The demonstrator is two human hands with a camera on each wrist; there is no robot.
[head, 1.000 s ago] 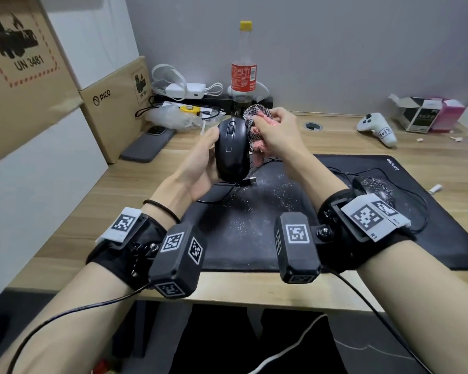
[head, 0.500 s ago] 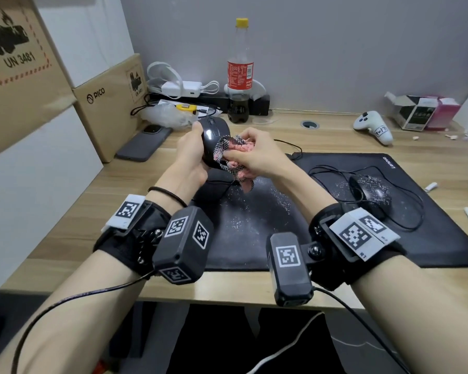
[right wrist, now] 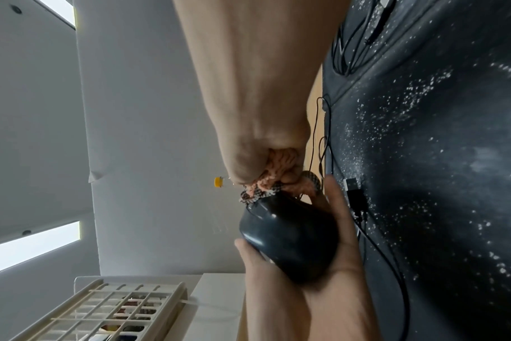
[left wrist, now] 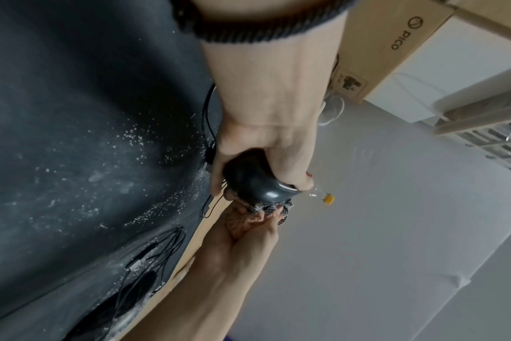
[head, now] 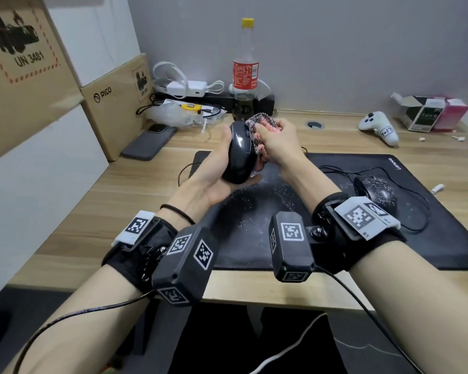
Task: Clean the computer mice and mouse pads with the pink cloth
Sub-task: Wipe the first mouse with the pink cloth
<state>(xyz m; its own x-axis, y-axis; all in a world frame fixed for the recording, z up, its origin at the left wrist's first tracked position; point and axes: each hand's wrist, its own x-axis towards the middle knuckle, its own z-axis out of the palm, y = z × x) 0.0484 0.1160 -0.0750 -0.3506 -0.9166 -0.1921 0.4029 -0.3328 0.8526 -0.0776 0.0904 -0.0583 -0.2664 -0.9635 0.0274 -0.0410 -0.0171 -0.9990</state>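
Observation:
My left hand (head: 219,168) holds a black wired mouse (head: 241,155) up in the air above the big black mouse pad (head: 322,233). My right hand (head: 276,141) grips the bunched pink cloth (head: 258,132) and presses it against the mouse's right side near the front. In the left wrist view the left hand (left wrist: 263,157) cups the mouse (left wrist: 254,182) with the cloth (left wrist: 273,208) beyond it. The right wrist view shows the cloth (right wrist: 277,182) touching the mouse (right wrist: 289,237). A second black mouse (head: 376,190), speckled white, lies on the pad's right half. White specks cover the pad's middle.
A soda bottle (head: 246,71) stands at the back of the wooden desk (head: 135,184), with chargers and cables beside it. Cardboard boxes (head: 114,98) and a dark phone (head: 149,143) sit at the left. A white controller (head: 380,128) and small boxes lie back right.
The head view has shifted. My left hand turned the mouse and tipped it more upright, and the right hand slid the cloth from across the mouse's top to its right front side.

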